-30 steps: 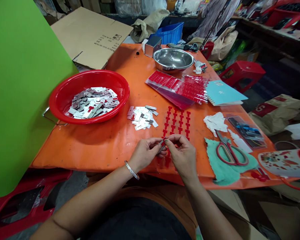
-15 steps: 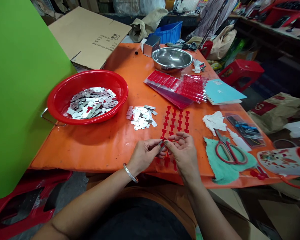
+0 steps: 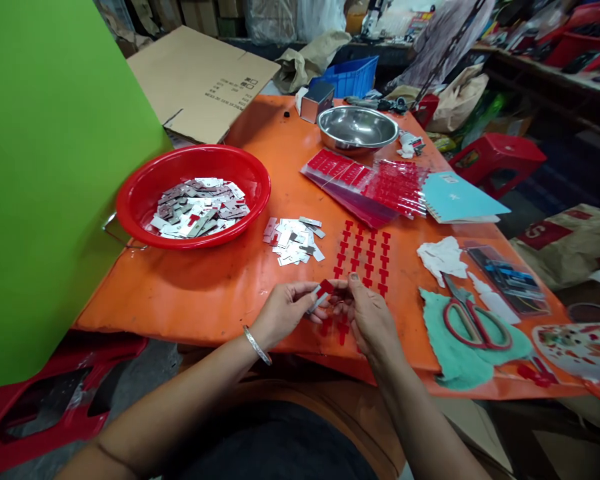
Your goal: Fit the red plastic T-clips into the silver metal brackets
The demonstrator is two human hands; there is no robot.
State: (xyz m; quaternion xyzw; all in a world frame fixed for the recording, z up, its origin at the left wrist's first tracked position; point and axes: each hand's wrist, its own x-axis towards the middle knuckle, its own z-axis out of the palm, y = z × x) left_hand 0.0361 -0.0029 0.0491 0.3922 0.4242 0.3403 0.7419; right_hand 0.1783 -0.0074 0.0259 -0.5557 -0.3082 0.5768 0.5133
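1. Metal strip [image 3: 318,299], red patch [image 3: 325,288] at its far end, sits in the left hand [image 3: 281,312], pinched between thumb and fingers, apparently to keep that end in view.
2. Right hand [image 3: 376,323] has bent fingers beside the red end; whether it grasps anything, I cannot tell.
3. Rows of red T-shaped pieces [image 3: 369,260] lie under and beyond the right hand, probably for short reaches; loose strips [image 3: 293,251] lie beyond the left hand.
4. Its long axis slants, red end pointing away from the body and toward the right hand.
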